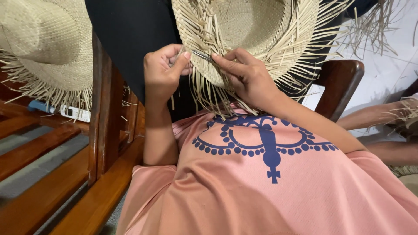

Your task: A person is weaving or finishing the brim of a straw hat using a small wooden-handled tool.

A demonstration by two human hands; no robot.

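The person sits with a half-woven straw hat point(244, 26) held up at the twelve o'clock of the view, its brim edge a fringe of loose, unwoven strips hanging down toward the chest. The left hand point(163, 69) is curled closed at the brim's ten o'clock side, thumb pressed against the forefinger with a few strips pinched between them. The right hand point(246, 76) comes in from four o'clock, its fingers drawn together on the brim just beside the left thumb, and a thin dark strand point(202, 55) runs between the two hands, touching both; I cannot tell what it is made of. Both hands sit right at the hat's lower edge, with the fringe spilling over the collar of a salmon-pink shirt point(270, 191) printed with a dark blue looping design and a cross shape. At ten o'clock a second straw hat point(48, 43), its crown finished and its brim also ragged, rests on a wooden bench point(52, 165) with reddish-brown slats. Under that hat's fringe, at nine o'clock, lies a small white oblong gadget point(75, 113) with a dark marking on its face and a blue piece at its left end; its print is too small to read. At three o'clock another person's forearm point(370, 119) reaches across beside a dark wooden armrest point(342, 82), more loose straw near it.
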